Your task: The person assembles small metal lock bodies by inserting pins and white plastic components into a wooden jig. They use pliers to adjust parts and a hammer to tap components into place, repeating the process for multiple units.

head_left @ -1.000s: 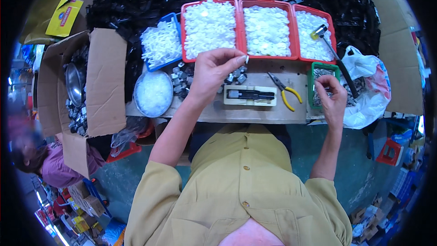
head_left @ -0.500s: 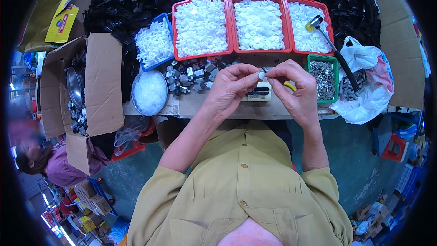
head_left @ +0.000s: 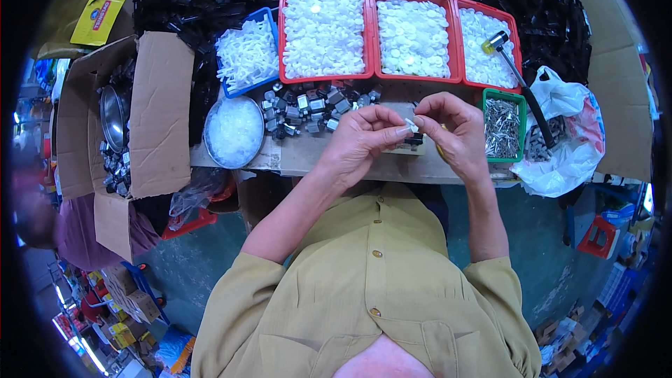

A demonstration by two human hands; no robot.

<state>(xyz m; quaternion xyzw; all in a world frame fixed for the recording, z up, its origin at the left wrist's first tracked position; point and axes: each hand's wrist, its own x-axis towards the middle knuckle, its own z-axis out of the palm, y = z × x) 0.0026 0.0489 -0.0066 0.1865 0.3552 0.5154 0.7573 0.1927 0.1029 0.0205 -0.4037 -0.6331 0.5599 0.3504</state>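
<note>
Just above the middle of the frame, the left hand (head_left: 360, 141) and the right hand (head_left: 455, 131) are meeting over the workbench (head_left: 308, 157). The left thumb and forefinger are pinching a small white plastic part (head_left: 410, 127), the other fingers curling loosely. The right fingertips are closing on the same part from the other side, nearly pressed together. The part is too small to tell its long axis or which way it is pointing. A small black piece (head_left: 414, 140) is lying just below it.
</note>
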